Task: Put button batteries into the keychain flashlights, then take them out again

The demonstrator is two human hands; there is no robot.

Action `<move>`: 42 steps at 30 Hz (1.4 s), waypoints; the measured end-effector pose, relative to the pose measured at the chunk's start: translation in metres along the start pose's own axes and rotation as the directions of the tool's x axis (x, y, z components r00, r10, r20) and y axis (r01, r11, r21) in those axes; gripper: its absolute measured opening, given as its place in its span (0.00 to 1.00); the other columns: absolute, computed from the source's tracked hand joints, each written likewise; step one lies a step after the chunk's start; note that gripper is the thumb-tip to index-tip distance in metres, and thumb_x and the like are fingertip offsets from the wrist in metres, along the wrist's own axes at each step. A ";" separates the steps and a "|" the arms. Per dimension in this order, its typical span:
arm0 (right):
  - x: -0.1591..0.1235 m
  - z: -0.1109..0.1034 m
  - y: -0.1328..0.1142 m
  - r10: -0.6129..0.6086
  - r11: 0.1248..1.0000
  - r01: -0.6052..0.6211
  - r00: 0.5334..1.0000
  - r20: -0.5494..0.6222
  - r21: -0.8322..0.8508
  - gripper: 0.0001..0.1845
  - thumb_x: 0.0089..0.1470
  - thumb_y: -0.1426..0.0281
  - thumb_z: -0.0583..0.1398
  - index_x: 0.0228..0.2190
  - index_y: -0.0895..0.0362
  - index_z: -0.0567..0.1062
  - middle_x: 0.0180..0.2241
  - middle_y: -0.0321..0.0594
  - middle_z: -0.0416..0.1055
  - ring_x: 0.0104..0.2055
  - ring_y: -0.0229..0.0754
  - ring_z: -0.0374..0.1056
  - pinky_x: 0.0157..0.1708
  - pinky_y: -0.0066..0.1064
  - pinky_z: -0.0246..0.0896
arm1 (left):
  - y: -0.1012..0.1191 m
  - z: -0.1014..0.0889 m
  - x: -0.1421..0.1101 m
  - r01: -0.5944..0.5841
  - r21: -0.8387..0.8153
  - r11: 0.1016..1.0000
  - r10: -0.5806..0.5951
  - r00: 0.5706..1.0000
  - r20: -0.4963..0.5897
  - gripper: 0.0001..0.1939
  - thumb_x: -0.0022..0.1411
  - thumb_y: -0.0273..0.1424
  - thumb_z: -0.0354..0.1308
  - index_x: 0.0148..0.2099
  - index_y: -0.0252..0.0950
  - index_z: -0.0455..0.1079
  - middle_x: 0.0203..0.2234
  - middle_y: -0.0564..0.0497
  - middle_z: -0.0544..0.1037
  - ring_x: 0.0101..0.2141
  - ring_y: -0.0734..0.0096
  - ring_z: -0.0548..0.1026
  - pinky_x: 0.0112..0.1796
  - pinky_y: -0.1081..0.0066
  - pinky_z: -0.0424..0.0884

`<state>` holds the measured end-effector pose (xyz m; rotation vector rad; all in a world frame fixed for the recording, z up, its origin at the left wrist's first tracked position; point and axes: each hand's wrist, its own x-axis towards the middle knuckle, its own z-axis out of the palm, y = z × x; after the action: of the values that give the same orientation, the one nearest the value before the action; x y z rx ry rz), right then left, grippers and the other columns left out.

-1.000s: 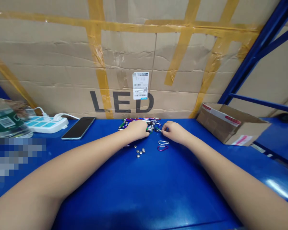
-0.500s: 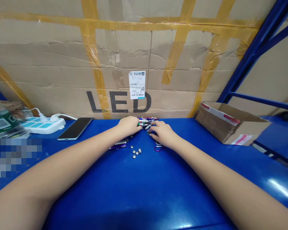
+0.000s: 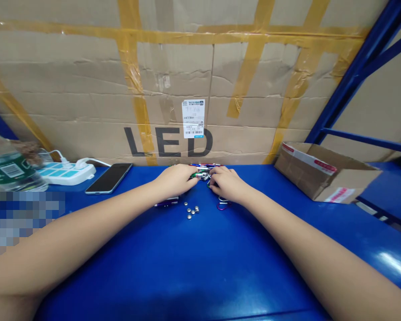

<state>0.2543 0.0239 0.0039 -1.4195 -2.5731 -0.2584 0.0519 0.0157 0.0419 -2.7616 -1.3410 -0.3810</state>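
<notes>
My left hand (image 3: 178, 178) rests at the far side of the blue table, thumb and fingers closed around a small green metal tube (image 3: 198, 175) with a silver end. Close beside it, my right hand (image 3: 229, 185) has its fingers curled in at the silver end of that tube; what they pinch is hidden. Behind both hands lies a pile of thin metal tubes (image 3: 205, 165) in red, blue and silver. A purple tube (image 3: 167, 203) lies under my left wrist. Below my right hand is a purple carabiner clip (image 3: 222, 206). Several silver button cells (image 3: 193, 212) are scattered nearer me.
A large taped cardboard box (image 3: 173, 80) stands along the back edge. To the left are a phone (image 3: 109, 178), a white power strip (image 3: 67, 174) and a bottle (image 3: 13, 169). An open small carton (image 3: 321, 176) and a blue metal frame (image 3: 350, 80) stand on the right.
The view has shifted slightly. The green tube shows more plainly in my left hand, and my right fingers have curled in more tightly.
</notes>
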 end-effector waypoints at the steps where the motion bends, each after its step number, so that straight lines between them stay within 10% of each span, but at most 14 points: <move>1: 0.001 0.000 0.000 0.007 1.000 -0.007 1.000 0.004 0.000 0.09 0.57 0.68 0.57 0.32 0.56 0.77 0.46 0.47 0.70 0.50 0.51 0.62 0.39 0.36 0.54 | 0.000 -0.001 -0.004 -0.011 -0.005 1.000 0.011 1.000 0.003 0.13 0.65 0.35 0.46 0.39 0.38 0.71 0.34 0.49 0.79 0.33 0.63 0.75 0.31 0.69 0.65; 17: -0.034 -0.060 -0.022 0.010 1.000 -0.014 0.988 0.152 0.028 0.05 0.46 0.70 0.61 0.22 0.54 0.77 0.51 0.46 0.69 0.54 0.57 0.60 0.48 0.43 0.57 | 0.007 -0.011 -0.052 -0.044 -0.097 0.994 0.047 0.998 0.029 0.15 0.68 0.38 0.44 0.36 0.36 0.68 0.33 0.49 0.77 0.33 0.65 0.73 0.32 0.69 0.65; 27: -0.038 -0.042 -0.058 0.015 0.997 0.002 0.969 0.246 -0.071 0.07 0.47 0.74 0.59 0.22 0.57 0.78 0.41 0.51 0.72 0.45 0.56 0.64 0.45 0.48 0.57 | 0.003 -0.001 -0.057 -0.033 -0.070 0.997 0.037 0.997 0.061 0.13 0.67 0.36 0.46 0.37 0.36 0.69 0.36 0.48 0.78 0.37 0.62 0.75 0.35 0.68 0.67; 35: -0.031 -0.044 -0.065 0.030 0.779 -0.024 1.000 0.000 0.627 0.09 0.58 0.65 0.56 0.36 0.56 0.72 0.33 0.38 0.74 0.34 0.39 0.68 0.35 0.31 0.61 | 0.003 -0.005 -0.070 -0.065 -0.041 0.997 0.066 0.998 0.016 0.15 0.69 0.38 0.42 0.47 0.36 0.65 0.39 0.47 0.76 0.38 0.59 0.75 0.36 0.63 0.69; 42: -0.029 -0.032 -0.073 -0.075 0.798 0.038 0.996 0.037 0.601 0.10 0.59 0.70 0.52 0.29 0.57 0.71 0.28 0.36 0.71 0.29 0.37 0.64 0.30 0.29 0.56 | -0.008 0.000 -0.080 -0.206 0.035 0.978 0.206 0.979 0.007 0.17 0.70 0.36 0.40 0.44 0.34 0.68 0.36 0.46 0.75 0.37 0.60 0.74 0.37 0.63 0.69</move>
<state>0.2099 -0.0458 0.0231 -1.1110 -2.4077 0.5636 -0.0020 -0.0402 0.0226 -2.8353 -1.0367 -0.3366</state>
